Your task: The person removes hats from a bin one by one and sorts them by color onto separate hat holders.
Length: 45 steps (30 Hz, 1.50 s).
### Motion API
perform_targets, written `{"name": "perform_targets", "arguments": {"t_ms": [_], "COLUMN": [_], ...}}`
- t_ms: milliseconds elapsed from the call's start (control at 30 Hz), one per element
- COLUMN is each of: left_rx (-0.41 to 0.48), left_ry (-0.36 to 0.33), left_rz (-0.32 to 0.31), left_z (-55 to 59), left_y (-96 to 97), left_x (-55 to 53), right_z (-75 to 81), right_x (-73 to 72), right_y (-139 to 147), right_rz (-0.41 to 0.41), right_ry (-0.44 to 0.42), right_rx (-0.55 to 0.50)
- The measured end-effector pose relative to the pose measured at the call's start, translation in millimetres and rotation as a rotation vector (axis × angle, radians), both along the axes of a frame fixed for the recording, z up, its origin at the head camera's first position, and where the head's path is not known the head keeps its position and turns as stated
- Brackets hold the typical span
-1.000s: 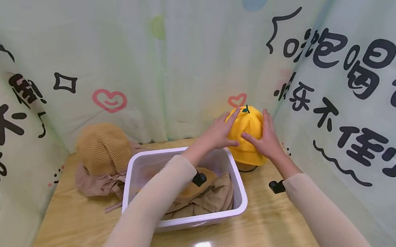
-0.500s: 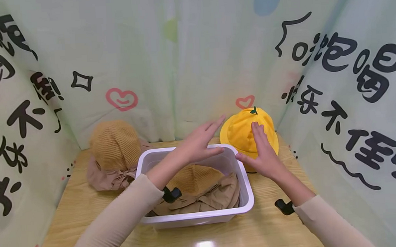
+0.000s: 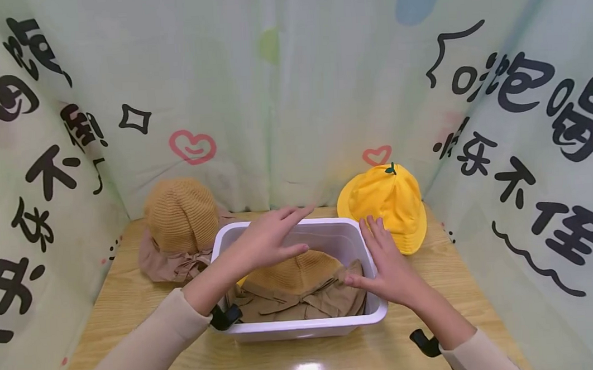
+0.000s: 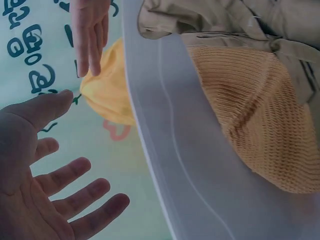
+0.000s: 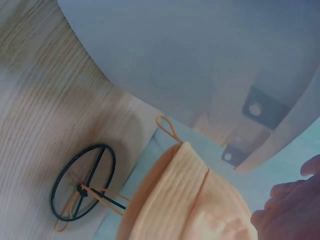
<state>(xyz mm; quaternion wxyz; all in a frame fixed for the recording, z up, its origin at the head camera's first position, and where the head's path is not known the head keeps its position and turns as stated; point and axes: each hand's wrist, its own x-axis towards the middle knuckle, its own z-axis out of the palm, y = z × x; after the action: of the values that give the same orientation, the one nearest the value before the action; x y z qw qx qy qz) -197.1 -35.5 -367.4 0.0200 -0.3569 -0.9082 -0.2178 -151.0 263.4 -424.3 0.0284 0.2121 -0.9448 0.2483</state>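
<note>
A yellow bucket hat (image 3: pixel 385 205) with a small green sprout on top sits on a black wire stand (image 5: pixel 82 182) at the back right. My left hand (image 3: pixel 264 240) is over the white plastic bin (image 3: pixel 304 323), fingers spread and holding nothing. Inside the bin lies a tan knit hat (image 3: pixel 301 271) with a brown fabric brim and tie (image 3: pixel 302 303). My right hand (image 3: pixel 389 269) hangs over the bin's right rim, in front of the yellow hat, its fingers extended and without an object. In the left wrist view, the left palm and fingers are apart from everything.
Another tan knit hat (image 3: pixel 182 216) with a dusty pink brim and bow (image 3: pixel 174 261) stands at the back left. A bit of yellow (image 3: pixel 242 280) shows at the bin's left inside. Printed curtains (image 3: pixel 312 95) enclose the wooden table (image 3: pixel 424 312) at the back and sides.
Both hands have let go of the yellow hat and drawn back toward the bin, the left one moving farther left. The yellow hat stays on its stand.
</note>
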Motion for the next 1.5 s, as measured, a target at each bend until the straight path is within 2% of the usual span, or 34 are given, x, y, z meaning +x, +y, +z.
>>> {"name": "perform_targets", "arguments": {"t_ms": [167, 333, 467, 733, 967, 1300, 1500], "left_rx": [-0.025, -0.112, -0.14, -0.19, -0.277, -0.438, -0.47], "left_ry": [-0.019, -0.064, -0.076, -0.115, -0.147, -0.336, -0.433], "left_rz": [-0.01, 0.015, 0.013, 0.007, -0.032, -0.052, -0.064], "left_z": [-14.3, -23.4, -24.8, -21.7, -23.9, -33.8, -36.2], "left_y": [-8.8, -15.0, -17.5, -22.1, -26.4, -36.2, -34.8], "left_x": [4.8, 6.0, 5.6, 6.3, -0.1, -18.4, -25.9], "right_z": [-4.0, -9.2, -11.8, -13.2, -17.4, -19.7, -20.4], "right_x": [12.5, 17.7, 20.0, 25.8, 29.0, 29.7, 29.5], "right_y": [-2, -4, -4, -6, -8, -8, -7], "right_rz": [0.04, 0.084, 0.09, 0.091, 0.082, 0.078, 0.069], "right_ry": [0.023, 0.061, 0.073, 0.029, 0.04, 0.028, 0.019], "right_rx": [0.111, 0.19, 0.222, 0.225, 0.201, 0.198, 0.201]}}
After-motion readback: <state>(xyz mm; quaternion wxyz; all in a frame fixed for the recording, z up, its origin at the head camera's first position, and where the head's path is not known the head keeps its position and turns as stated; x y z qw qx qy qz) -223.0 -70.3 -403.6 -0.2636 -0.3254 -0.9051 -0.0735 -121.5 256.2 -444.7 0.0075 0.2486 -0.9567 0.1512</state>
